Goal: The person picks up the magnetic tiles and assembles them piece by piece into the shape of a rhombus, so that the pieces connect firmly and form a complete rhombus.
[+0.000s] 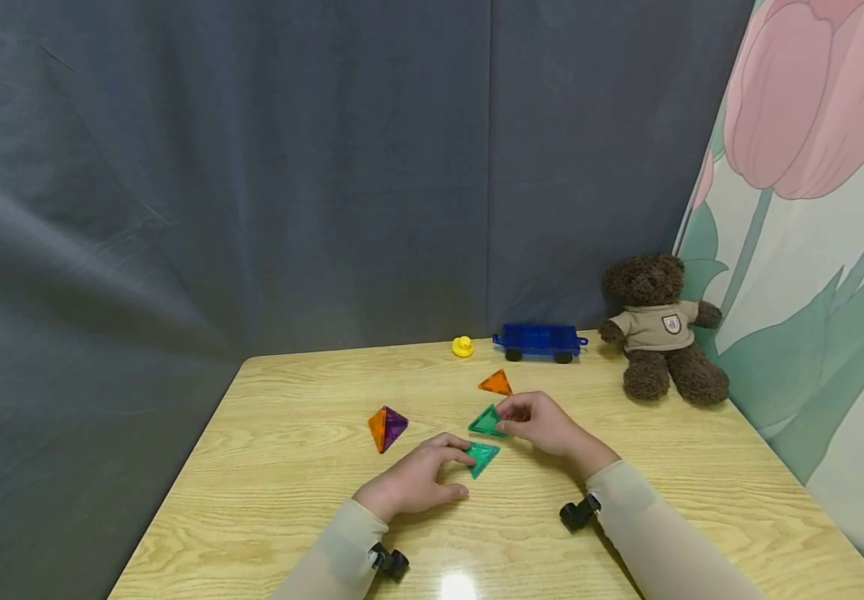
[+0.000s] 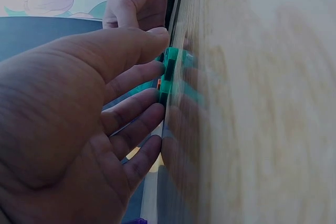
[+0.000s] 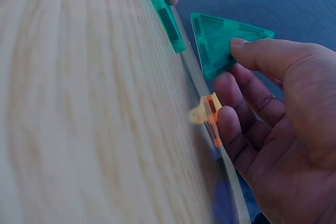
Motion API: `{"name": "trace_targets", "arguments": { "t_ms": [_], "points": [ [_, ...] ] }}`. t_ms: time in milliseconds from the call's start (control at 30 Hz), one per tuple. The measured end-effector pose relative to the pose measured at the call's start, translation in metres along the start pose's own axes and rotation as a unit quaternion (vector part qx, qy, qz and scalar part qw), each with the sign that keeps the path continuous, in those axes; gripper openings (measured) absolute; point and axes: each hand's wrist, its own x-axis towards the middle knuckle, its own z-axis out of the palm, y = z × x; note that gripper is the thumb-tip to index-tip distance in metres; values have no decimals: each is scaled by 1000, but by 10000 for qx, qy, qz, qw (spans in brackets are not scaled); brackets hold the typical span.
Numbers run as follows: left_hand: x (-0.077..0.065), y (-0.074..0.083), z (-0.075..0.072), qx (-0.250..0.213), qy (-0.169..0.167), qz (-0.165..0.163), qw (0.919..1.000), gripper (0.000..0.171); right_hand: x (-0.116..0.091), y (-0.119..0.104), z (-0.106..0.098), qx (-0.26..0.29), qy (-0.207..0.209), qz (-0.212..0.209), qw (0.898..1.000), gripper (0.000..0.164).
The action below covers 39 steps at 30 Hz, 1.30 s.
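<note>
Two green translucent triangle tiles are at the hands near the table's middle. My right hand pinches one green triangle tile between thumb and fingers, and the right wrist view shows it raised off the wood. The other green triangle tile lies flat, with the fingertips of my left hand touching its left side. In the left wrist view the left fingers extend fairly straight, thumb apart. Behind the right hand lies an orange triangle tile. Left of the hands sits a joined orange and purple tile piece.
At the table's back edge are a yellow rubber duck and a blue wheeled toy wagon. A brown teddy bear sits at the back right by the painted wall. A dark curtain hangs behind the wooden table.
</note>
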Motion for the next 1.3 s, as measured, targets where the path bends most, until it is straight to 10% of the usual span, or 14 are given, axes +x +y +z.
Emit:
{"name": "trace_targets", "arguments": {
  "t_ms": [1300],
  "points": [
    [0,-2,1,-79,-32,18,10000,41,-1,-1,8,91,-264,6,9996,13]
  ]
}}
